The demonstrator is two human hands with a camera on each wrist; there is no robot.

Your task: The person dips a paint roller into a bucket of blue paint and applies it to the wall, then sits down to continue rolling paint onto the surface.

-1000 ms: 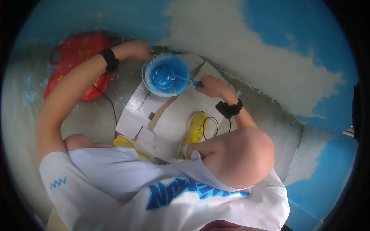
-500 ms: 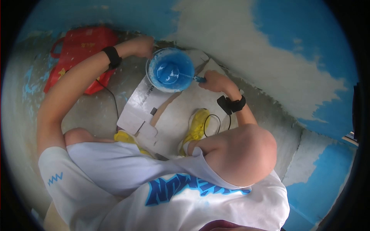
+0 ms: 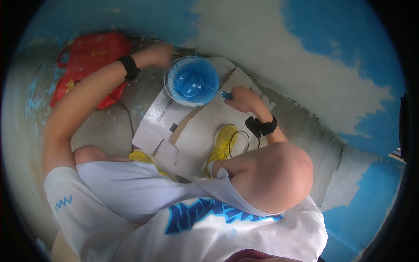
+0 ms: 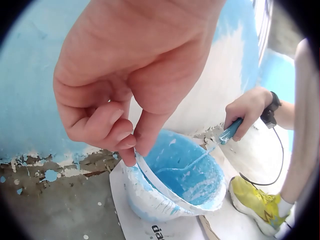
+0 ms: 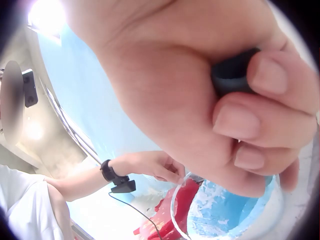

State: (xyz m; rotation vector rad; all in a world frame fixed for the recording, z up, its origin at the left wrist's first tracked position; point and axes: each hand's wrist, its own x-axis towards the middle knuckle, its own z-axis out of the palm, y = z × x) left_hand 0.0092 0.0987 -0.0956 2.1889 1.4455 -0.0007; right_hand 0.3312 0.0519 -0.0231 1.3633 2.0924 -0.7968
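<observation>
A bucket (image 3: 174,94) of blue paint stands on flattened cardboard in the head view. My left hand (image 3: 159,55) is at its left rim; in the left wrist view the thumb and fingers of that hand (image 4: 132,75) pinch the bucket's handle (image 4: 165,189). My right hand (image 3: 245,99) grips the blue handle of a tool (image 3: 225,94) on the bucket's right side. From it a thin paint-covered shaft runs down into the bucket; its lower end is hidden in the paint. Curled fingers of the right hand (image 5: 200,95) wrap the dark handle end (image 5: 232,75) in the right wrist view.
A red bag (image 3: 94,54) lies left of the bucket, behind my left forearm. Cardboard (image 3: 153,124) covers the floor under the bucket. My yellow shoes (image 3: 224,142) are close below it. The partly blue wall (image 3: 244,39) rises beyond. Thin cables run from both wrists.
Since a second ago the bucket and both hands appear slightly farther right and up, along with a shift of the whole view. Both hands keep their grips.
</observation>
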